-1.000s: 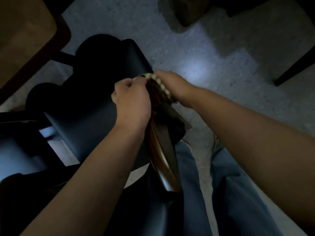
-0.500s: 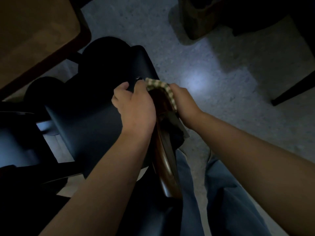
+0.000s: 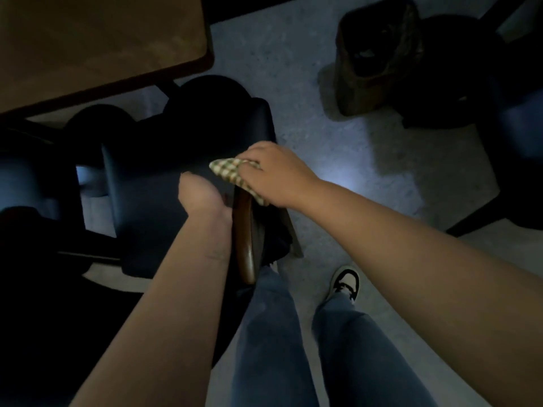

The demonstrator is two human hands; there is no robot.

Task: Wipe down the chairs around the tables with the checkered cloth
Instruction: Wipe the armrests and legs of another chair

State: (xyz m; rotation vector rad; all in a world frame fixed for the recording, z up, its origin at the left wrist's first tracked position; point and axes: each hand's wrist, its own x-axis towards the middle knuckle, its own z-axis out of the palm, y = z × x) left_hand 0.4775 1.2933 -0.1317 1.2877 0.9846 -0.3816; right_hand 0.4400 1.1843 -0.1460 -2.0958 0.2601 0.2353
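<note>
A dark padded chair (image 3: 164, 177) stands below me, and I look down on its brown wooden backrest (image 3: 245, 245). My right hand (image 3: 273, 174) grips the green-and-cream checkered cloth (image 3: 227, 168) and holds it against the top end of the backrest. My left hand (image 3: 199, 195) is just left of the backrest, on the seat side. It is blurred and bent downward, so its fingers are hidden.
A brown table (image 3: 102, 39) fills the upper left, with the chair partly tucked under it. Another dark chair (image 3: 26, 177) sits at the left. A brown waste bin (image 3: 373, 54) and a further chair (image 3: 517, 121) stand on the grey floor at the right. My legs and a shoe (image 3: 346, 283) are below.
My left hand has let go of the backrest top and dropped to its left. My right hand has slid the cloth over the top end. The view has tilted up and shows more floor.
</note>
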